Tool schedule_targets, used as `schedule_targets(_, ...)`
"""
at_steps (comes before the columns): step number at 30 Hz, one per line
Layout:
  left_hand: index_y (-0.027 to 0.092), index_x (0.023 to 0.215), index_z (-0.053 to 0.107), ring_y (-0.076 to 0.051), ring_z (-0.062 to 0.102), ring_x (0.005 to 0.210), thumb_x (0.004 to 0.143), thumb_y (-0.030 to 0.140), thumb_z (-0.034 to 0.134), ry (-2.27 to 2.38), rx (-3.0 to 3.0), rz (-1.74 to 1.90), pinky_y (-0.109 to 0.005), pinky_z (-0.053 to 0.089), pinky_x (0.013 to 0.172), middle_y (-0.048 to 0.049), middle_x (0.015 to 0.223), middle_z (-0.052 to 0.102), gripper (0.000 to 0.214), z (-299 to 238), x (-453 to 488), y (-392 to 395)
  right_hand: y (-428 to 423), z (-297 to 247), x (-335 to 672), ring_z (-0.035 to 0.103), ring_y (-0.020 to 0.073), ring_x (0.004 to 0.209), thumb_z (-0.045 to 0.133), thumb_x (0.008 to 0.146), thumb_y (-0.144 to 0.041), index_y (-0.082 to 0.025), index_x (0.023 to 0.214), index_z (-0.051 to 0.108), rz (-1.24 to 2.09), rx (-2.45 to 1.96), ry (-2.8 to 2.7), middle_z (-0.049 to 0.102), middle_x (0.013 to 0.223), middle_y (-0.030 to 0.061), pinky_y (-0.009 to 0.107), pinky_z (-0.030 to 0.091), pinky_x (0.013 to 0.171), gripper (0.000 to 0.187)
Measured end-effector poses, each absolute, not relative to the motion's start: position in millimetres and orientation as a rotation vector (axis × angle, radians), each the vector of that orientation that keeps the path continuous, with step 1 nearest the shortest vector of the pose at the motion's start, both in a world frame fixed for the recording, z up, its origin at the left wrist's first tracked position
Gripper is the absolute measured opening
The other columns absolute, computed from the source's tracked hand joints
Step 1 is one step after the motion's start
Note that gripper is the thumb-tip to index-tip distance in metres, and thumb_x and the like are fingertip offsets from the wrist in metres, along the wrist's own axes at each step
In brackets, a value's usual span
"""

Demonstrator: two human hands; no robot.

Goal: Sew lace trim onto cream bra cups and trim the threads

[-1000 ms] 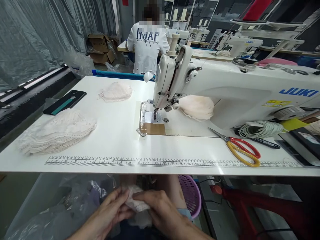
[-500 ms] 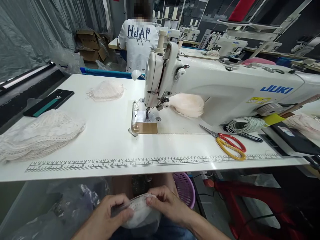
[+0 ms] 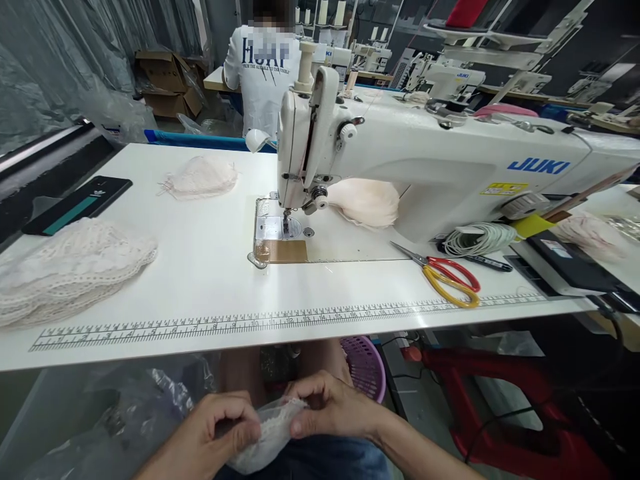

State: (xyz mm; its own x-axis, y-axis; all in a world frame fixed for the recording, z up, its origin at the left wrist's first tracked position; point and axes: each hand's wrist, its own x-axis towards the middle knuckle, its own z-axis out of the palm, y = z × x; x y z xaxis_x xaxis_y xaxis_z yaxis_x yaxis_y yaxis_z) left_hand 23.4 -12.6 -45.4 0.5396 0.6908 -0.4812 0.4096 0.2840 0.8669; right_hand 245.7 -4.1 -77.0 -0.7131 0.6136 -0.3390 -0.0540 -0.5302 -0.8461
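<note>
The sewing machine [image 3: 440, 143], cut off at right, hides part of the pale cup [image 3: 371, 204] beneath its arm. Left of it, the lace stack [image 3: 75, 267] leaves the view. Below it, your left hand [image 3: 220, 427] and right hand [image 3: 335, 410] cover parts of the cloth [image 3: 267, 443]. Beyond it, a person's head [image 3: 273, 15] is blurred.
</note>
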Motion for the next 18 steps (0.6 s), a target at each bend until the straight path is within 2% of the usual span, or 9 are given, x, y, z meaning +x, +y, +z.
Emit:
schedule_targets(4,0.015,0.062,0.061,-0.013,0.041,0.061,0.082,0.056,0.052,1.048,1.32,0.237,-0.022,0.027,0.057,0.0027,0.063,0.042,0.046,-44,21,-13,-4,-78,248,0.047,0.0086,0.062,0.072,0.07,-0.049,-0.01,0.078,0.071,2.248,-0.906,-1.22,0.057,0.067,-0.0002,0.022,0.039,0.064,0.039)
schedule_targets(9,0.017,0.067,0.068,-0.014,0.047,0.066,0.077,0.047,0.064,1.023,1.322,0.195,-0.022,0.032,0.063,0.0017,0.068,0.05,0.031,-43,21,-13,-4,-77,255,0.05,0.0102,0.066,0.066,0.074,-0.054,-0.011,0.085,0.071,2.305,-0.868,-1.215,0.057,0.07,0.0005,0.023,0.041,0.068,0.045)
schedule_targets(12,0.017,0.066,0.07,-0.014,0.048,0.066,0.079,0.045,0.062,1.03,1.322,0.212,-0.022,0.033,0.063,0.0008,0.068,0.051,0.031,-43,24,-13,-4,-73,251,0.049,0.009,0.063,0.074,0.065,-0.051,-0.013,0.089,0.072,2.329,-0.874,-1.281,0.058,0.069,-0.0008,0.021,0.041,0.065,0.045)
schedule_targets(15,0.017,0.066,0.069,-0.014,0.051,0.069,0.082,0.041,0.059,0.997,1.32,0.246,-0.022,0.035,0.065,-0.0002,0.072,0.055,0.03,-44,24,-12,-4,-70,245,0.048,0.0081,0.059,0.08,0.057,-0.047,-0.013,0.082,0.073,2.297,-0.939,-1.292,0.059,0.067,-0.0012,0.021,0.04,0.061,0.043)
schedule_targets(18,0.02,0.073,0.07,-0.017,0.055,0.081,0.08,0.035,0.062,1.032,1.321,0.179,-0.022,0.038,0.075,-0.0008,0.081,0.062,0.019,-46,17,-13,-2,-69,243,0.049,0.0079,0.057,0.082,0.056,-0.044,-0.012,0.076,0.072,2.285,-1.008,-1.236,0.061,0.065,-0.0009,0.021,0.04,0.059,0.039)
